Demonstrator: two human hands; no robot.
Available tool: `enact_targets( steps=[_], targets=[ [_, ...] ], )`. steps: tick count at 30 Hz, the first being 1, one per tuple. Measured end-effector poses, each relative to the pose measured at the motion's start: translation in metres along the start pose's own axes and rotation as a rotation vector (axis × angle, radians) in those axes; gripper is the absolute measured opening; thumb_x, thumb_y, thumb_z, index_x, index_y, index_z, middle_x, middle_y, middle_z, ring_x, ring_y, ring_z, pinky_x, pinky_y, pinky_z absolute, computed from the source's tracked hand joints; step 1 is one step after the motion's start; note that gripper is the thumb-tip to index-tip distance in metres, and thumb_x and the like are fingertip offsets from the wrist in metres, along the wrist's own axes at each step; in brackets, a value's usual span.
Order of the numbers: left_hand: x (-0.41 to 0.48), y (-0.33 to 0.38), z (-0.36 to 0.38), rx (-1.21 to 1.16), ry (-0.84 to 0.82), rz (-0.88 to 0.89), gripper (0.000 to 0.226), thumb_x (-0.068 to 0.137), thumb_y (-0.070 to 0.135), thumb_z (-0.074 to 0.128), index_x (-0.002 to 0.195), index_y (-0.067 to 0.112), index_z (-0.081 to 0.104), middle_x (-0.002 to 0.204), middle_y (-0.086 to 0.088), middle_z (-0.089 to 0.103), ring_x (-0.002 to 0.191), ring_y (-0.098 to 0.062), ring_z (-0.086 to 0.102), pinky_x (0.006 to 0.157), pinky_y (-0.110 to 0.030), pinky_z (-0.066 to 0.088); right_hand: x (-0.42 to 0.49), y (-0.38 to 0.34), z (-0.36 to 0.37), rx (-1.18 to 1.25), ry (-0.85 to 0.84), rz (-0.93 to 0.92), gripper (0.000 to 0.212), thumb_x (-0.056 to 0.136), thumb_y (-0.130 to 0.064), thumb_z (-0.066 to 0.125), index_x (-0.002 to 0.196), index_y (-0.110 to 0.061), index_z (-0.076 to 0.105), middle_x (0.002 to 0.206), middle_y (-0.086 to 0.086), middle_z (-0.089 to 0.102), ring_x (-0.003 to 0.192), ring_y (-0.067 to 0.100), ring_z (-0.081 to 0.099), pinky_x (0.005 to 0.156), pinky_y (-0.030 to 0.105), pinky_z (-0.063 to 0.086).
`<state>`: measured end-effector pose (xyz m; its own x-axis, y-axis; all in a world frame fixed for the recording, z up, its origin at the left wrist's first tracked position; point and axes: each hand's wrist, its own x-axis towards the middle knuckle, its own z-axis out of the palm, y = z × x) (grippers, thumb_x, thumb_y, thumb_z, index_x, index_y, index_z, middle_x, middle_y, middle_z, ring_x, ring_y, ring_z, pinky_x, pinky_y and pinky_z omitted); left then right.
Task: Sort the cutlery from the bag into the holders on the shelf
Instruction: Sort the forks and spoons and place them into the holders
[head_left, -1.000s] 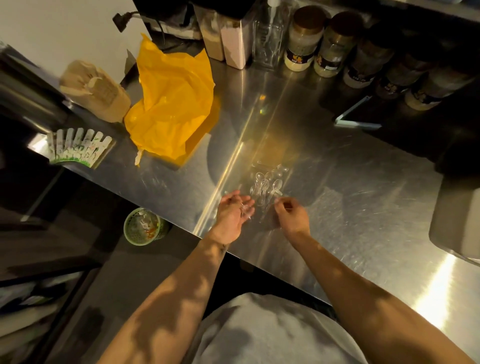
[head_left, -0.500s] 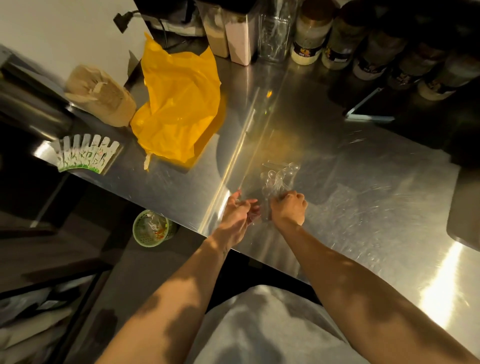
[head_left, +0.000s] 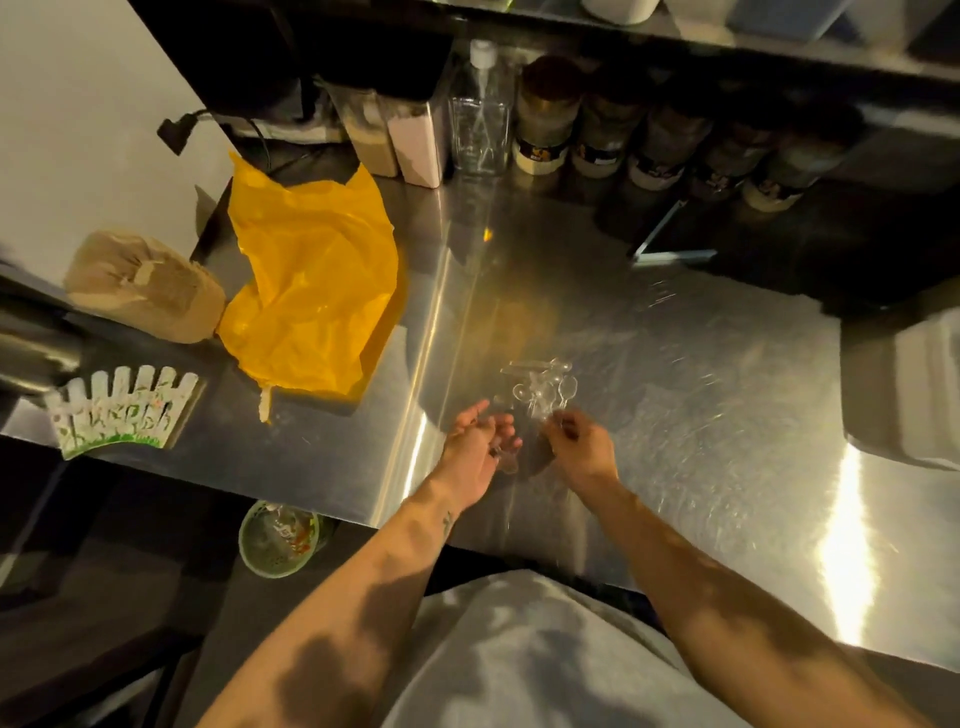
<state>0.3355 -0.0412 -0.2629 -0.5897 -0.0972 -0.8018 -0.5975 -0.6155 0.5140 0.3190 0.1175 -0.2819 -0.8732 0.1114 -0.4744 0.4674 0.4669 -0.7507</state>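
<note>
A small pile of clear plastic spoons (head_left: 543, 387) lies on the steel counter (head_left: 701, 415), just beyond both hands. My left hand (head_left: 478, 441) is turned palm up with its fingers curled loosely round a few clear spoons. My right hand (head_left: 582, 441) pinches the handle of one clear spoon at the near edge of the pile. The crumpled yellow bag (head_left: 311, 301) lies flat at the left of the counter. A shelf (head_left: 727, 47) with pale containers runs along the top edge, mostly cut off.
Jars (head_left: 545, 119) and a clear bottle (head_left: 480, 114) line the counter's back. A brown wrapped package (head_left: 145, 286) and a white fence-shaped holder (head_left: 124, 410) sit at the left. A green basket (head_left: 278, 538) stands below the front edge. A white box (head_left: 919, 395) sits right.
My hands have moved apart: the left has turned palm up with spoons in it, and the right has shifted right to the pile's near edge. The camera has tilted upward.
</note>
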Motion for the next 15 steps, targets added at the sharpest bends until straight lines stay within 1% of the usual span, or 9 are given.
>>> enact_targets(
  steps=[1, 3, 5, 7, 9, 10, 12, 14, 15],
  targets=[
    [0.002, 0.004, 0.004, -0.002, -0.015, -0.006, 0.045, 0.102, -0.011, 0.038, 0.142, 0.008, 0.044, 0.098, -0.016, 0.066, 0.079, -0.022, 0.062, 0.073, -0.037, 0.057, -0.002, -0.003, -0.002, 0.007, -0.011, -0.018, 0.006, 0.097, -0.021, 0.067, 0.095, -0.018, 0.072, 0.087, 0.002, 0.075, 0.080, 0.018, 0.070, 0.072, 0.031, 0.055],
    [0.001, 0.011, 0.010, 0.020, -0.053, -0.012, 0.044, 0.102, -0.009, 0.039, 0.144, 0.006, 0.044, 0.100, -0.015, 0.068, 0.083, -0.022, 0.065, 0.075, -0.036, 0.056, -0.008, -0.008, -0.001, -0.005, -0.064, -0.081, 0.011, 0.098, -0.019, 0.065, 0.092, -0.016, 0.074, 0.084, -0.001, 0.077, 0.078, 0.017, 0.072, 0.070, 0.030, 0.055],
    [-0.002, 0.015, 0.015, 0.034, -0.106, -0.007, 0.039, 0.105, -0.004, 0.040, 0.141, 0.008, 0.045, 0.108, -0.012, 0.069, 0.087, -0.022, 0.067, 0.073, -0.033, 0.057, -0.012, -0.014, 0.000, -0.035, -0.126, -0.151, 0.016, 0.100, -0.020, 0.061, 0.094, -0.024, 0.075, 0.084, -0.011, 0.077, 0.074, 0.011, 0.072, 0.070, 0.028, 0.056],
    [-0.004, 0.021, 0.019, 0.067, -0.155, -0.003, 0.037, 0.105, -0.001, 0.041, 0.140, 0.011, 0.047, 0.115, -0.010, 0.069, 0.095, -0.024, 0.068, 0.078, -0.035, 0.057, -0.013, -0.017, 0.003, -0.102, -0.111, -0.173, 0.021, 0.102, -0.022, 0.057, 0.096, -0.032, 0.075, 0.083, -0.018, 0.076, 0.070, 0.007, 0.069, 0.071, 0.032, 0.057],
    [-0.002, 0.022, 0.019, 0.081, -0.171, -0.002, 0.036, 0.105, 0.000, 0.042, 0.138, 0.011, 0.050, 0.118, -0.009, 0.070, 0.103, -0.028, 0.067, 0.088, -0.041, 0.054, -0.014, -0.019, 0.005, -0.190, -0.048, -0.199, 0.020, 0.103, -0.027, 0.054, 0.104, -0.030, 0.074, 0.085, -0.013, 0.075, 0.069, 0.009, 0.067, 0.070, 0.036, 0.058],
    [-0.003, 0.024, 0.019, 0.096, -0.170, -0.006, 0.034, 0.105, 0.000, 0.043, 0.136, 0.011, 0.051, 0.117, -0.008, 0.072, 0.103, -0.028, 0.067, 0.089, -0.042, 0.054, -0.016, -0.021, 0.005, -0.230, -0.016, -0.223, 0.020, 0.104, -0.028, 0.054, 0.104, -0.027, 0.073, 0.083, -0.010, 0.074, 0.069, 0.011, 0.066, 0.068, 0.037, 0.057],
    [-0.004, 0.026, 0.020, 0.127, -0.188, -0.015, 0.029, 0.105, 0.002, 0.043, 0.128, 0.015, 0.056, 0.111, -0.004, 0.076, 0.101, -0.025, 0.069, 0.082, -0.037, 0.056, -0.017, -0.024, 0.004, -0.283, 0.014, -0.268, 0.019, 0.104, -0.027, 0.054, 0.100, -0.021, 0.072, 0.080, -0.005, 0.071, 0.068, 0.016, 0.065, 0.067, 0.039, 0.055],
    [-0.007, 0.029, 0.020, 0.140, -0.243, -0.039, 0.029, 0.105, 0.001, 0.041, 0.121, 0.015, 0.060, 0.111, -0.002, 0.076, 0.102, -0.021, 0.070, 0.079, -0.030, 0.056, -0.019, -0.028, 0.005, -0.325, 0.023, -0.320, 0.018, 0.104, -0.024, 0.055, 0.101, -0.020, 0.072, 0.085, -0.003, 0.072, 0.072, 0.017, 0.067, 0.069, 0.038, 0.055],
    [-0.010, 0.033, 0.019, 0.129, -0.260, -0.050, 0.030, 0.105, 0.000, 0.038, 0.119, 0.014, 0.061, 0.112, 0.000, 0.076, 0.100, -0.014, 0.072, 0.077, -0.026, 0.056, -0.022, -0.027, 0.007, -0.344, 0.026, -0.345, 0.017, 0.103, -0.024, 0.056, 0.101, -0.022, 0.072, 0.087, -0.003, 0.073, 0.073, 0.017, 0.068, 0.069, 0.037, 0.055]
  ],
)
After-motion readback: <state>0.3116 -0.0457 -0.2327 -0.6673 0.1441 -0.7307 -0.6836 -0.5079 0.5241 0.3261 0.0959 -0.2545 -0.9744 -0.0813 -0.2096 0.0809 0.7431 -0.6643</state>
